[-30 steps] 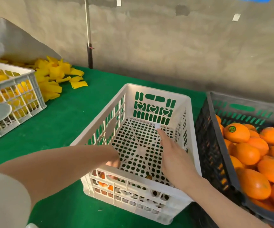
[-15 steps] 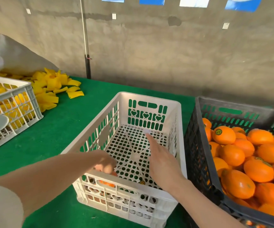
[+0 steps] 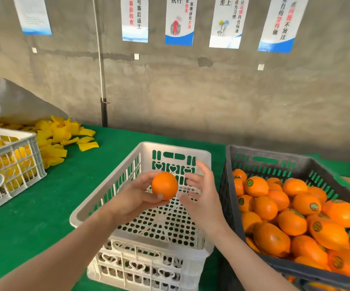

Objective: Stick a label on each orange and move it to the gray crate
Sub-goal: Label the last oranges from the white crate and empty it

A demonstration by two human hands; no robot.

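My left hand (image 3: 135,197) grips a plain orange (image 3: 164,185) and holds it up over the white perforated crate (image 3: 106,198), whose floor shows bare. My right hand (image 3: 203,196) is just right of the orange, fingers spread, not touching it; I cannot make out a label on its fingertips. On the right stands the gray crate (image 3: 274,159), heaped with several oranges (image 3: 291,222), many carrying round green labels.
A second white crate (image 3: 30,162) with yellow pieces stands at the left, more yellow pieces (image 3: 64,135) piled behind it beside a gray sack (image 3: 12,101). Green cloth (image 3: 43,206) covers the table. A concrete wall with posters and a pole rises behind.
My left hand has lifted an orange out of the white crate's near corner. My right hand rose from inside the crate to beside the orange. The camera tilted upward.
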